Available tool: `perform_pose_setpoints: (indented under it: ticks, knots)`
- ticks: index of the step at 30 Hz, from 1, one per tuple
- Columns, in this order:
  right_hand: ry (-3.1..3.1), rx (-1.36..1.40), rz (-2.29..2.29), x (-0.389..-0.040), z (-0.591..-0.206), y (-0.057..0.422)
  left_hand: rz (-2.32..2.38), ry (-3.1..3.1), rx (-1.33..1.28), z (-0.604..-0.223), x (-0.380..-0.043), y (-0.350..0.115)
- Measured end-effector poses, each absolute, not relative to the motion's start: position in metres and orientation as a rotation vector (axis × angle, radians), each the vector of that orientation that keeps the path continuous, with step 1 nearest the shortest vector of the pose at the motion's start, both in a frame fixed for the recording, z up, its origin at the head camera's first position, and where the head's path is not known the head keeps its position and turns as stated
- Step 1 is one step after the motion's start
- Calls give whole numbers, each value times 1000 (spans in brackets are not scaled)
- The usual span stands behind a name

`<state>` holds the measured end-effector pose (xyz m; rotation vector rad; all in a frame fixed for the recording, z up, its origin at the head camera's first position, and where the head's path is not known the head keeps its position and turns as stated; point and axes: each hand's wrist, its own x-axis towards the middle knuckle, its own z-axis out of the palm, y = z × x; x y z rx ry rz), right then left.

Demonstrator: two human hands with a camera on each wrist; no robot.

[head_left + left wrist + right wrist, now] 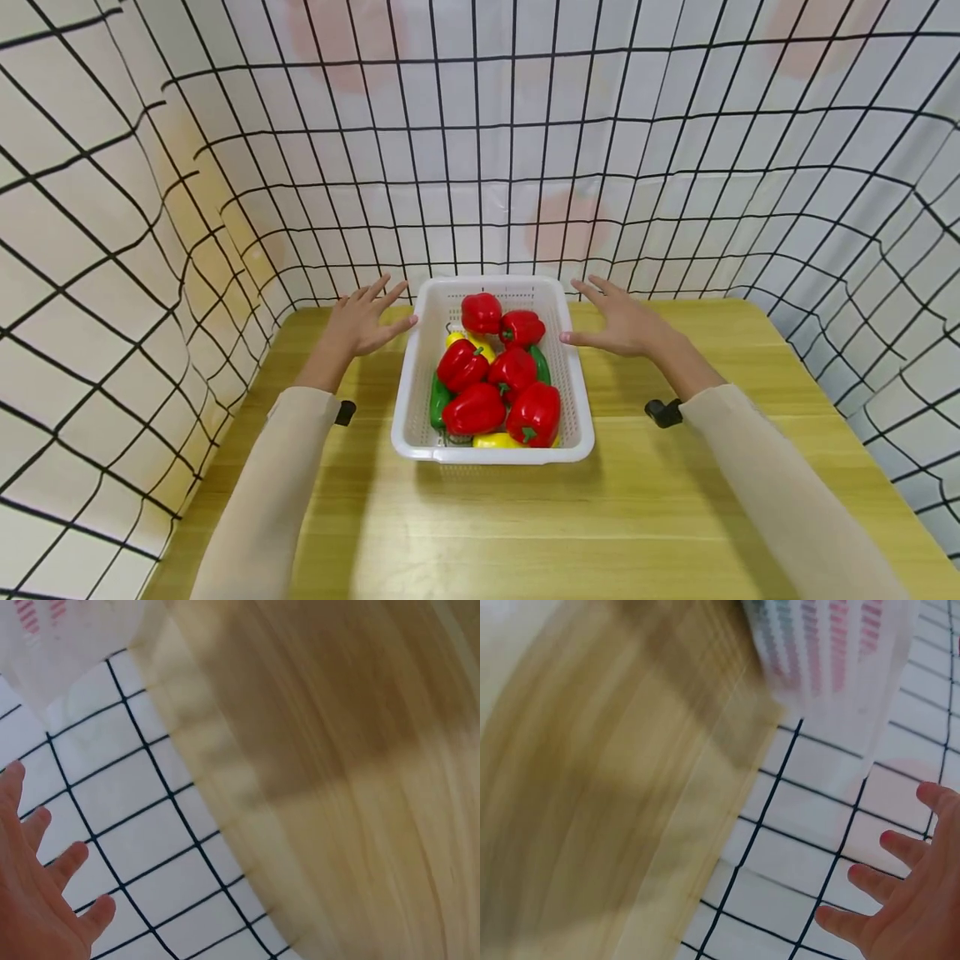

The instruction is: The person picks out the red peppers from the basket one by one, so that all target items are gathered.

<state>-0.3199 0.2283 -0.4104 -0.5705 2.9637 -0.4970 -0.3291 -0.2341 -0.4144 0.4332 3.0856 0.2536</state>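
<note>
A white plastic basket (491, 454) stands on the wooden table, with several red bell peppers (474, 408) on top inside it. Among them show a green vegetable (440, 402) at the left and yellow pieces (495, 440), partly covered. My left hand (362, 323) is beside the basket's left rim, fingers spread, its thumb close to the rim. On the other side my right hand (624, 323) has its fingers spread too, thumb by the right rim. Whether either thumb touches the basket I cannot tell. Both wrist views show straight, parted fingers holding nothing.
The wooden table (480, 533) reaches back to a white wall covering with a black grid (510, 150), which also runs along the left and right sides. Dark wrist devices (663, 412) sit at both sleeve cuffs.
</note>
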Motion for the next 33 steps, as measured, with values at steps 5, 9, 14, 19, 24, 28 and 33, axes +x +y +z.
perform_pose_setpoints:
  ticks: [5, 9, 14, 19, 24, 28, 33]
  knots:
    - [2966, -651, -536, -299, -409, 226, 396, 3095, 474, -413, -315, -235]
    - [2989, -747, -557, -281, -406, 222, 499, 3128, 510, -414, -299, -235]
    - [2941, -870, -637, -260, -403, 212, 672, 3103, 530, -418, -277, -229]
    - [2865, -924, -648, -244, -406, 197, 814, 3054, 516, -420, -255, -224]
    - [2811, -1027, -663, -234, -411, 186, 914, 3029, 500, -423, -238, -217]
    - [2779, -1138, -631, -229, -416, 179, 1004, 2984, 499, -428, -228, -213]
    - [2691, -1195, -664, -224, -419, 173, 1115, 2934, 484, -434, -219, -208]
